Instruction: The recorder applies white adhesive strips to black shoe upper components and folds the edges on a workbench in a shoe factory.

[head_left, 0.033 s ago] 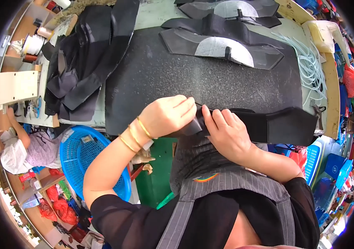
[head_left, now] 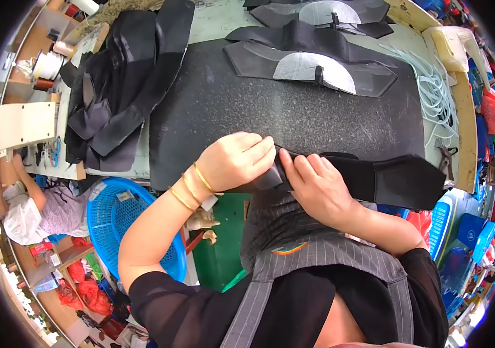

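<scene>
Showing at our far left is a cream housing (head_left: 27,124) with a round vent, and below it we see a co-worker (head_left: 24,217) in a white and lilac top. Farther back we have a spool of white cord (head_left: 47,65), then a loose heap of black pieces (head_left: 122,87) on the pale tabletop (head_left: 215,23). A blue basket (head_left: 114,217) stands below the table edge, partly behind our left forearm (head_left: 154,232), which wears three thin yellow bangles (head_left: 202,177). A dark speckled mat (head_left: 282,113) covers the middle of the tabletop. At its near edge our left hand (head_left: 236,159) has its fingers drawn together, the tips closed on the left part of a long black piece (head_left: 404,180), with a greyish flap (head_left: 269,179) showing under the palm. That piece lies along the mat's near edge, runs beneath our right hand (head_left: 323,191) and ends in a broad angled tip near the table's right side. Beyond the hands lies a black panel with a white half-round (head_left: 331,69), a similar one behind it. Our right hand, just beside the left, rests bent, slightly parted fingers on the long black piece; its thumb is hidden, so we cannot tell whether it pinches. Below it we see our grey pinstriped apron (head_left: 340,255) with a rainbow patch (head_left: 289,249). Toward the right come a dark metal tool (head_left: 446,162) by the piece's tip, a tangle of pale blue cords (head_left: 436,95) farther back, and a red bag (head_left: 494,110) beyond.
</scene>
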{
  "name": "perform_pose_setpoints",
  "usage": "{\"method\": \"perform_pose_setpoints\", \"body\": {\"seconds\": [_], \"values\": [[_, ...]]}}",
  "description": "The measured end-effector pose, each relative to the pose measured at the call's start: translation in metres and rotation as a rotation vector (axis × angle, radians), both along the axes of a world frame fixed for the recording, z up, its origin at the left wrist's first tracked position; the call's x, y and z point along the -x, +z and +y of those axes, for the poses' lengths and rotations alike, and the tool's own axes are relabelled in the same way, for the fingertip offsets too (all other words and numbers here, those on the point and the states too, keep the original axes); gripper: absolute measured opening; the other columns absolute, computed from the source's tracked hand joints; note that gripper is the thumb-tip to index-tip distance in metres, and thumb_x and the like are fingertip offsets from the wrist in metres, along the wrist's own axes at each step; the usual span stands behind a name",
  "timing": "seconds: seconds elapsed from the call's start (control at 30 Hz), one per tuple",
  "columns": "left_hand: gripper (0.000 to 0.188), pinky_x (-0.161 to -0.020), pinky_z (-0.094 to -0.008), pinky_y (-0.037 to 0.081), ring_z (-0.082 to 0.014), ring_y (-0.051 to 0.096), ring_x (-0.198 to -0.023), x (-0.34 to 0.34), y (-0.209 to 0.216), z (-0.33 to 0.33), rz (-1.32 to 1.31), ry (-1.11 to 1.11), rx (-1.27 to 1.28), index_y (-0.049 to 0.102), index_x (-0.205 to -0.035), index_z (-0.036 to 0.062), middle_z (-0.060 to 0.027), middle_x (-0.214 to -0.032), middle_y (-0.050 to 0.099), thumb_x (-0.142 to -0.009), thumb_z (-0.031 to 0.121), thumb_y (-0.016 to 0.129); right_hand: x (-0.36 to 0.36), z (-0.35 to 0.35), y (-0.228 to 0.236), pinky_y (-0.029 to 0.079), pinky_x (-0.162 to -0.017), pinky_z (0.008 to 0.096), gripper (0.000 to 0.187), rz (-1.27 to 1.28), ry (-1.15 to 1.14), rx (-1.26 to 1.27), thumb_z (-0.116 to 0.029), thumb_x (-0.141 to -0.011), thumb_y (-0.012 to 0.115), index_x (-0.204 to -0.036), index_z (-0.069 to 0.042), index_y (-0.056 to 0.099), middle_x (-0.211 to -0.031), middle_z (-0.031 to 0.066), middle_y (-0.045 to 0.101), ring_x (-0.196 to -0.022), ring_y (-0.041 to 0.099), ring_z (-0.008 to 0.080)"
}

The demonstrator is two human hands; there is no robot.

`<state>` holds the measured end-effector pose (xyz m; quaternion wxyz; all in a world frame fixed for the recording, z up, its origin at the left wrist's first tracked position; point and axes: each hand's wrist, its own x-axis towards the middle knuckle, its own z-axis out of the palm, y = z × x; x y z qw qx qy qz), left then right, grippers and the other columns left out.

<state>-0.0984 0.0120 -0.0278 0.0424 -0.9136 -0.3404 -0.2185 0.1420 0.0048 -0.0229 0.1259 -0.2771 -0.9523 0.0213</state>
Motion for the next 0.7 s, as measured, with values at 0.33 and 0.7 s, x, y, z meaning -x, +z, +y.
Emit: {"method": "perform_pose_setpoints", "body": {"seconds": [0.33,0.7], "values": [[0.039,-0.084,-0.0353,0.053,-0.0248,0.063,-0.092,0.009,-0.002,0.004,-0.343,0.18,0.558,0.077,-0.104,0.0094,-0.0049,-0.097,0.069,-0.066,0.002,0.077,0.003,0.0,-0.007,0.051,-0.073,0.031,0.079,0.126,0.007,0.222,-0.02,-0.071,0.075,-0.142,0.007,0.05,-0.092,0.0041,0.049,-0.081,0.054,0.0171],[0.031,-0.081,-0.0331,0.051,-0.0179,0.063,-0.093,0.02,0.022,0.005,0.211,0.001,-0.11,0.074,-0.104,0.0071,-0.001,-0.104,0.069,-0.075,0.017,0.066,0.026,-0.001,0.007,0.047,-0.058,0.0295,0.086,-0.087,-0.094,0.161,-0.045,-0.076,0.078,-0.147,-0.004,0.051,-0.083,0.001,0.054,-0.067,0.059,0.0134]]}}
